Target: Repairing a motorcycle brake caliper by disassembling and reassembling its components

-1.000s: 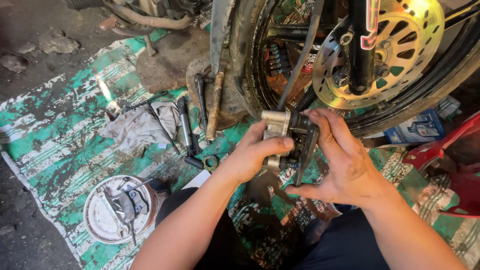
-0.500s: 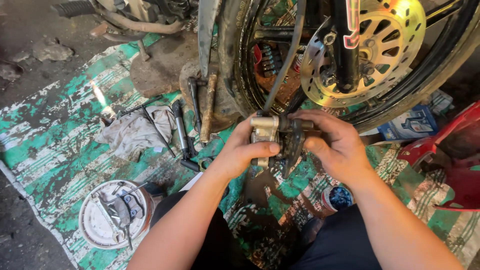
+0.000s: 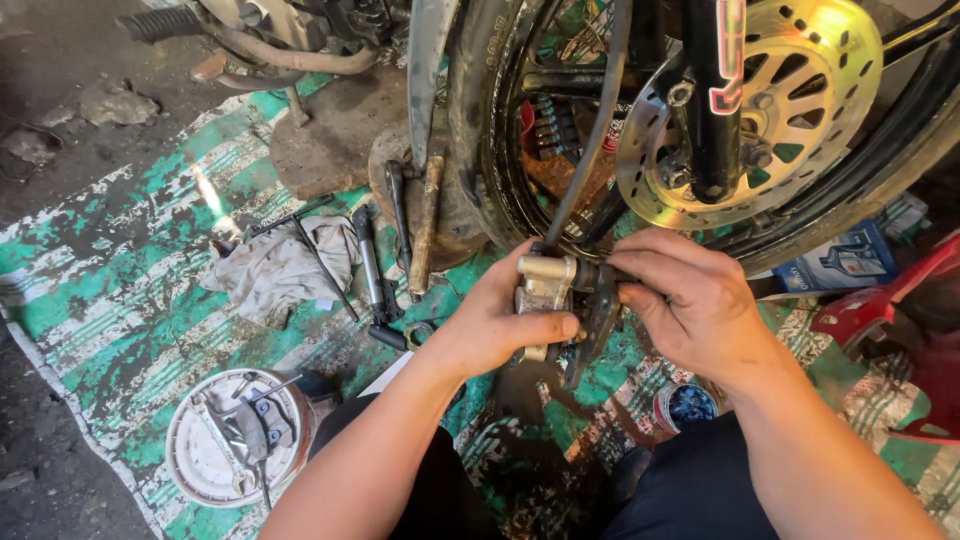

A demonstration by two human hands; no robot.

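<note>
Caliper sits between both hands, held up just below the wheel's lower edge and above the person's lap. It is a blocky cast-metal piece, pale and dull on the left half, dark and greasy on the right, with a black hose rising from its top toward the fork. Its long axis runs roughly up and down. The left hand is clenched on the pale body from the left, thumb lying across the front. The right hand grips the dark part from the right, fingers curled over the top. Both hands touch the caliper, with the left holding more of it.

Just above and to the right hangs the disc, a thin round plate of shiny metal pierced with slots, bolted to the wheel beside the black fork. The caliper lies below and left of the disc, apart from it. The tyre is dusty black rubber.

On the floor spreads a worn green-and-white mat. On it lie a crumpled grey rag, a few slim dark tools and a rusty bar. Near the left knee sits a round white tray with small metal parts. A small blue-lidded tin rests by the right leg.
</note>
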